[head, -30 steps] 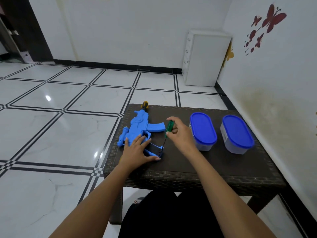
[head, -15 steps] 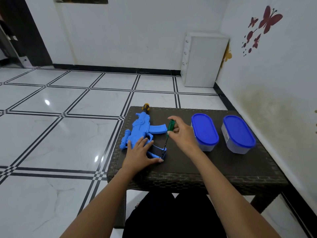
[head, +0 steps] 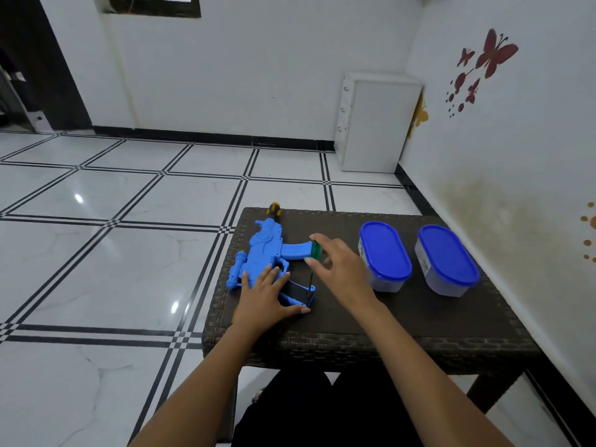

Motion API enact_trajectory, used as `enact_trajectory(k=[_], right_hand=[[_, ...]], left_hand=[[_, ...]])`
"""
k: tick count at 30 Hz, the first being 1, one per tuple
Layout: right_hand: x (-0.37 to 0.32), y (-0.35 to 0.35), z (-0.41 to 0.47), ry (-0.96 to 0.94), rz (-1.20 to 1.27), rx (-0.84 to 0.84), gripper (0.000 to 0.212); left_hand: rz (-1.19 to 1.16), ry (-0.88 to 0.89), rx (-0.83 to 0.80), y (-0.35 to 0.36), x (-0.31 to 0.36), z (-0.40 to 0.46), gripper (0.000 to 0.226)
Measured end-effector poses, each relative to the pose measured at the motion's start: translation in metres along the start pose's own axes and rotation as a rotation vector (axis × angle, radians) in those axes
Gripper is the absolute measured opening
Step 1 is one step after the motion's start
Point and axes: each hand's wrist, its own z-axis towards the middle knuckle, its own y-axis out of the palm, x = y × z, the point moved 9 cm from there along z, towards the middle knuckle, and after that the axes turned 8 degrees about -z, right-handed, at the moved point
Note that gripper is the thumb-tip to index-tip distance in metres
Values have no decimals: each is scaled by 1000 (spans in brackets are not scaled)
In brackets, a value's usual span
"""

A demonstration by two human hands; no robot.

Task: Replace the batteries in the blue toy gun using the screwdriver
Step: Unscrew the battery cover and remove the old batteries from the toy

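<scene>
White walls with butterfly decals [head: 485,64], glossy black-lined tile floor [head: 129,221], white cabinet [head: 377,122].

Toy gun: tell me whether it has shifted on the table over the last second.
No. The blue toy gun lies in the same place against the table's left edge, pinned by the left hand.

Two blue-lidded tubs [head: 385,256] [head: 446,261] — wicker table [head: 419,321]
</scene>
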Motion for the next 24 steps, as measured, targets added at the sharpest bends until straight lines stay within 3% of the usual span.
enact_trajectory(k=[3,8,13,20,22,24], right_hand=[[-1,-14,-5,26,-7,130,35],[-10,-15,-6,33,27,148,28],[-7,-18,-8,100,8,127,32],[-5,-11,3,114,155,-75,21],[-9,-8,3,77,112,-80,26],[-12,-7,-3,71,127,-27,32]], left_hand=[[-11,7,-8,0,1,-1,137],[-9,-9,-29,-3,3,-5,94],[3,-11,-34,-1,3,-3,101],[13,-7,-31,-2,2,-4,101],[9,-9,-27,-2,3,-4,96],[10,-3,-19,-3,3,-5,108]])
